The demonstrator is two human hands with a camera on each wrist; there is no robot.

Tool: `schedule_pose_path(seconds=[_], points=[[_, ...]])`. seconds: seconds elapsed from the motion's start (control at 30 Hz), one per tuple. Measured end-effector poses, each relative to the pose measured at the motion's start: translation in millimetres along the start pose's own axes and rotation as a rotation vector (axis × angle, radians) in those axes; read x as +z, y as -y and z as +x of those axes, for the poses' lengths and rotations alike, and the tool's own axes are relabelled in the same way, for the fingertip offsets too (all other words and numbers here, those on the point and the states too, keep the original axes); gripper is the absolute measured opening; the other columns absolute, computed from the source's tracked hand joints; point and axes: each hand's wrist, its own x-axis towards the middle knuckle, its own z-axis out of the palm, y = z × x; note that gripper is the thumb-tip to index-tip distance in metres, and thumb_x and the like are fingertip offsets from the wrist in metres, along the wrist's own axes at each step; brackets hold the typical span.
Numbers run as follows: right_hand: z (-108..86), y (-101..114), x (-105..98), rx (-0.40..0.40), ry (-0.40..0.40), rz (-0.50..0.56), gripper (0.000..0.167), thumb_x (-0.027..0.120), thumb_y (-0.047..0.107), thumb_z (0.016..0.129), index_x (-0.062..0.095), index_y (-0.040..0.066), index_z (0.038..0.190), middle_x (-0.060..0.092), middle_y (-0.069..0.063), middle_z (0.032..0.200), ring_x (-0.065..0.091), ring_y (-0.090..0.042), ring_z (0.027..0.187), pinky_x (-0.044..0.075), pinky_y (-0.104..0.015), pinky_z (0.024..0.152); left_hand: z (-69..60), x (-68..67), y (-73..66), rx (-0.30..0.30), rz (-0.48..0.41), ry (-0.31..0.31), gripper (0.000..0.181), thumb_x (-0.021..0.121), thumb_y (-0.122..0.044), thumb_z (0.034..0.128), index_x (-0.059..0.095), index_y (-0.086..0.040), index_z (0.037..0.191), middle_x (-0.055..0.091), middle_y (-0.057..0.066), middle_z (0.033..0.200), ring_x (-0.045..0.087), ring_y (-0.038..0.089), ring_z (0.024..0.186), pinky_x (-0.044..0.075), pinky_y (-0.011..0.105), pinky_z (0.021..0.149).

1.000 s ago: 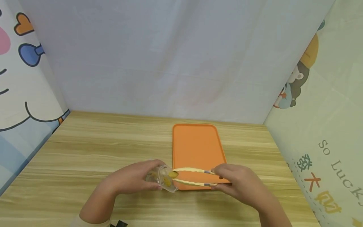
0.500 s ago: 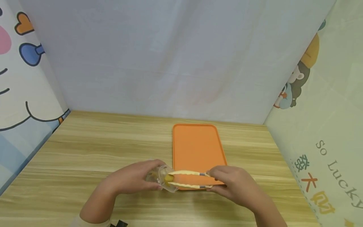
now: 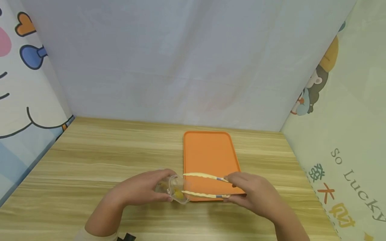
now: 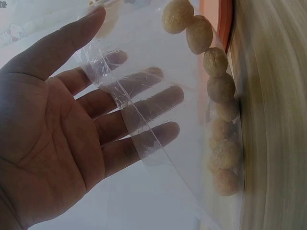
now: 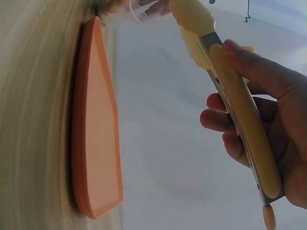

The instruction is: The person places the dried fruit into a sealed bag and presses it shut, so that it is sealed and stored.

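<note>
A clear plastic container [image 3: 165,188] lies tipped on its side, its mouth towards the right. My left hand [image 3: 141,189] holds it, thumb on the near side and fingers on the far side. Several round, wrinkled tan pieces like walnuts [image 4: 220,88] line its lower wall in the left wrist view. In my right hand [image 3: 256,192] is a pair of tongs [image 5: 247,120] with pale yellow tips and yellow handles. The tong arms stand spread near the container's mouth, with nothing seen between them. One yellowish piece [image 3: 179,193] shows just inside the mouth.
An orange tray [image 3: 208,150] lies on the wood-grain table [image 3: 120,147], beneath the tongs and reaching away behind them. A pale cloth [image 3: 156,60] hangs at the back. Printed cloths [image 3: 346,117] stand at the sides.
The tongs carried a yellowish piece leftward into the container's mouth, then spread apart and drew back right without it. The left hand and container have stayed put.
</note>
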Motion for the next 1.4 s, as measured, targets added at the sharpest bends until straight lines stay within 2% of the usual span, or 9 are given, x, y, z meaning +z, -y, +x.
schedule_pose_path(seconds=[0.13, 0.27, 0.47, 0.67, 0.87, 1.0, 1.13, 1.23, 1.4], points=[[-1.3, -3, -8, 0.049, -0.014, 0.018, 0.051, 0.085, 0.037, 0.074, 0.064, 0.018, 0.117, 0.067, 0.010, 0.103, 0.063, -0.004, 0.080, 0.048, -0.012, 0.061, 0.4, -0.1, 0.0, -0.001, 0.005, 0.001, 0.054, 0.068, -0.053, 0.0869, 0.050, -0.030, 0.132, 0.063, -0.007, 0.116, 0.059, 0.014, 0.111, 0.048, 0.045, 0.097], [-4.2, -7, -14, 0.166, 0.022, 0.017, 0.063, 0.083, 0.047, 0.073, 0.058, 0.020, 0.124, 0.063, 0.013, 0.100, 0.059, -0.004, 0.083, 0.047, -0.015, 0.061, 1.1, -0.2, 0.2, 0.000, 0.007, 0.003, 0.055, 0.068, -0.054, 0.0868, 0.050, -0.029, 0.132, 0.063, -0.007, 0.117, 0.058, 0.014, 0.112, 0.047, 0.045, 0.097], [-8.6, -16, -20, 0.367, 0.103, 0.000, 0.070, 0.078, 0.056, 0.075, 0.052, 0.020, 0.130, 0.066, 0.004, 0.109, 0.064, -0.011, 0.089, 0.054, -0.026, 0.067, 1.5, 0.1, 1.0, -0.013, 0.015, 0.002, 0.056, 0.068, -0.055, 0.0862, 0.051, -0.029, 0.133, 0.062, -0.008, 0.120, 0.057, 0.012, 0.116, 0.046, 0.045, 0.101], [-12.1, -30, -25, 0.477, 0.112, 0.013, 0.078, 0.076, 0.055, 0.078, 0.045, 0.022, 0.141, 0.063, -0.002, 0.117, 0.064, -0.015, 0.093, 0.055, -0.032, 0.071, 1.4, 0.1, 1.4, -0.010, 0.023, -0.003, 0.056, 0.069, -0.054, 0.0861, 0.051, -0.029, 0.133, 0.061, -0.011, 0.112, 0.059, 0.013, 0.109, 0.047, 0.043, 0.097], [-16.5, -47, -27, 0.640, 0.096, 0.066, 0.081, 0.075, 0.053, 0.080, 0.042, 0.012, 0.142, 0.060, -0.009, 0.121, 0.063, -0.024, 0.098, 0.054, -0.044, 0.079, 2.4, 0.2, 1.6, -0.001, 0.029, -0.010, 0.054, 0.068, -0.053, 0.0868, 0.051, -0.030, 0.132, 0.060, -0.014, 0.109, 0.059, 0.012, 0.107, 0.048, 0.042, 0.097], [-18.8, -61, -27, 0.776, 0.096, 0.099, 0.087, 0.070, 0.061, 0.081, 0.037, 0.012, 0.145, 0.058, -0.013, 0.125, 0.062, -0.032, 0.103, 0.052, -0.050, 0.081, 4.3, 0.5, 1.5, -0.003, 0.024, -0.003, 0.054, 0.068, -0.053, 0.0868, 0.051, -0.029, 0.132, 0.060, -0.015, 0.108, 0.059, 0.012, 0.106, 0.048, 0.041, 0.097], [-24.2, -74, -25, 0.862, 0.111, 0.067, 0.095, 0.065, 0.068, 0.081, 0.031, 0.011, 0.149, 0.055, -0.019, 0.131, 0.061, -0.038, 0.108, 0.051, -0.055, 0.079, 6.1, 1.2, 2.8, -0.006, 0.027, -0.003, 0.054, 0.068, -0.054, 0.0866, 0.051, -0.030, 0.132, 0.059, -0.016, 0.105, 0.059, 0.011, 0.103, 0.049, 0.039, 0.094], [-29.1, -84, -21, 0.916, 0.132, 0.044, 0.099, 0.062, 0.071, 0.081, 0.030, 0.007, 0.150, 0.054, -0.023, 0.132, 0.060, -0.041, 0.110, 0.051, -0.055, 0.077, 7.7, 1.6, 3.5, -0.005, 0.029, -0.005, 0.054, 0.068, -0.054, 0.0866, 0.051, -0.029, 0.132, 0.059, -0.017, 0.104, 0.059, 0.011, 0.101, 0.049, 0.038, 0.092], [-38.8, -101, -13, 1.015, 0.182, -0.011, 0.108, 0.057, 0.077, 0.080, 0.030, -0.003, 0.146, 0.059, -0.028, 0.120, 0.063, -0.038, 0.096, 0.051, -0.048, 0.069, 9.3, 1.7, 3.7, -0.006, 0.039, -0.011, 0.055, 0.068, -0.054, 0.0865, 0.052, -0.027, 0.132, 0.058, -0.018, 0.105, 0.058, 0.011, 0.101, 0.049, 0.038, 0.093]])
